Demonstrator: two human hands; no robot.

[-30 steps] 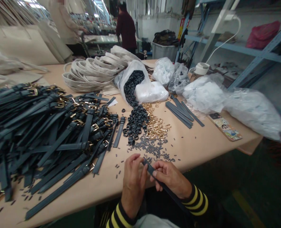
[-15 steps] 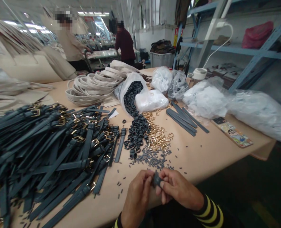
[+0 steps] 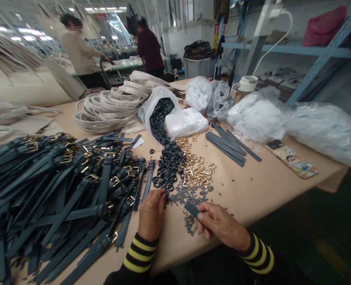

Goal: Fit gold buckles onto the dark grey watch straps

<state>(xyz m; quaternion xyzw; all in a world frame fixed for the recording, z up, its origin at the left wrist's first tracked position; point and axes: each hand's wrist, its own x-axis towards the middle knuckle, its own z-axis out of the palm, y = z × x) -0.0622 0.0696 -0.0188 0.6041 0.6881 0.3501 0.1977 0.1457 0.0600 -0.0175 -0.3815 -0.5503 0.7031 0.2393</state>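
A dark strip (image 3: 191,209) is held in the right grip (image 3: 221,223), pinched between thumb and fingers; its free end is pointed toward the left grip (image 3: 150,215), above the tabletop (image 3: 261,190). The fingertips of the left grip are drawn together at the near edge of the loops (image 3: 169,158); whether a loop is held cannot be told. Bits (image 3: 190,194) are scattered between and just beyond the two grips, with buckles (image 3: 196,170) heaped farther ahead. Buckled straps (image 3: 71,215) are piled left of the left grip; loose strips (image 3: 225,152) are laid beyond the right grip.
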